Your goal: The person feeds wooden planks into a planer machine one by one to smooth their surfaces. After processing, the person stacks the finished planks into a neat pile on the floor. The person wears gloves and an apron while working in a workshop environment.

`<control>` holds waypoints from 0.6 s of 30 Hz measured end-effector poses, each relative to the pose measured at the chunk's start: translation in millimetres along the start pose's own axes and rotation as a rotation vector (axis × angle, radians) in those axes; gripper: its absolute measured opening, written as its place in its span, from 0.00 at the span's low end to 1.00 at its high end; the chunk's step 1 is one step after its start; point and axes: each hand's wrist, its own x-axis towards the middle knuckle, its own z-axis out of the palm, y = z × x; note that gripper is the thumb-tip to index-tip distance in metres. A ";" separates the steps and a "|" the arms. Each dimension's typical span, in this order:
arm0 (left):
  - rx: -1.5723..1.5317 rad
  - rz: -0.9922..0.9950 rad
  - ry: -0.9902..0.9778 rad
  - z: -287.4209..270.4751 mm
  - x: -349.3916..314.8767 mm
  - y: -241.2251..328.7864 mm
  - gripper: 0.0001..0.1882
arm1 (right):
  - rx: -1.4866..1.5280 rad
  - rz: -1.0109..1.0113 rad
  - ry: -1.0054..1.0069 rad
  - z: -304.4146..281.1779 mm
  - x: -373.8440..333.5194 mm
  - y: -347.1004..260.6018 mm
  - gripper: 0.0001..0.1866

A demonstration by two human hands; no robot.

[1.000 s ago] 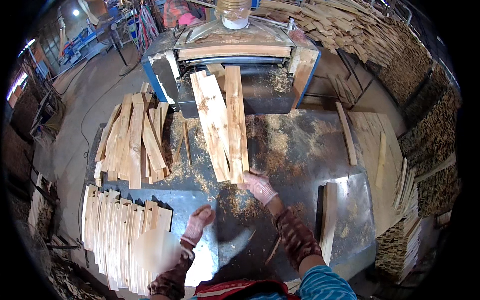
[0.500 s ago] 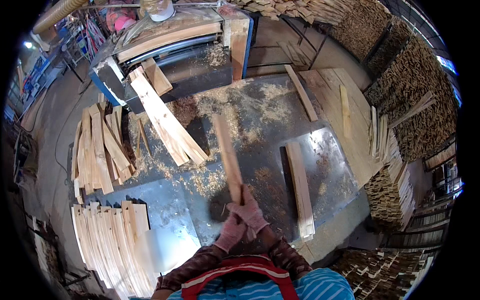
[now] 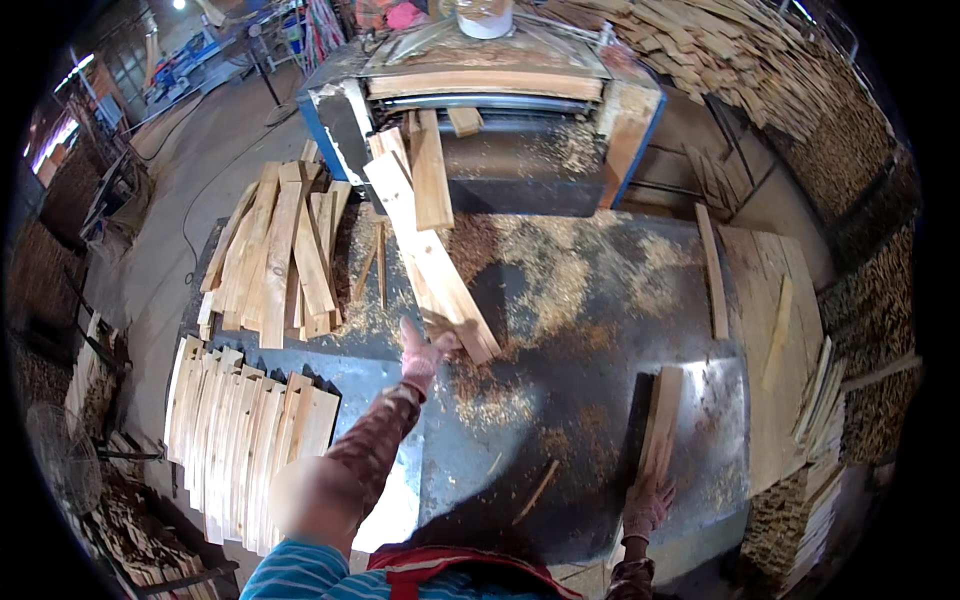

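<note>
My left hand (image 3: 425, 357), in a pink glove, reaches forward with its fingers apart, beside the near ends of the pale boards. The top board (image 3: 445, 275) slants from the machine's bed down onto the metal table. Low on the right, my gloved right hand (image 3: 650, 507) is closed around the near part of a narrow wooden board (image 3: 662, 415), which lies lengthwise on the table. Another board (image 3: 432, 175) rests partly on the machine's bed, and a short board end (image 3: 464, 121) shows at the rollers.
The planer-like machine (image 3: 490, 85) stands at the far edge of the shavings-strewn metal table (image 3: 560, 400). Loose boards (image 3: 270, 250) and a neat row of boards (image 3: 250, 430) lie on the left. One strip (image 3: 712, 270) lies far right; stacked wood surrounds the area.
My hands have parted from the board they held together. The left moved forward to the slanting boards, the right over to the board on the right. The view has swung left; more wood shows at the rollers.
</note>
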 end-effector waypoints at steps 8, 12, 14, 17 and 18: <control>-0.276 -0.112 -0.101 0.8 81.9 -19.2 0.45 | 0.766 -0.773 -0.096 11.9 83.1 -301.7 0.49; -0.329 -0.070 -0.441 0.2 58.3 -10.3 0.28 | 0.467 -0.825 -0.196 -15.5 90.8 -396.3 0.55; -0.446 -0.137 -0.317 -18.9 49.7 -22.0 0.21 | 0.379 -0.773 -0.331 -31.1 75.1 -414.8 0.56; -0.481 -0.113 -0.316 -56.8 36.5 -60.7 0.21 | 0.786 -0.798 -0.848 -26.7 44.5 -389.1 0.48; -0.525 -0.101 -0.282 -49.4 2.3 -38.0 0.20 | 0.760 -0.717 -0.952 -47.9 31.5 -370.1 0.47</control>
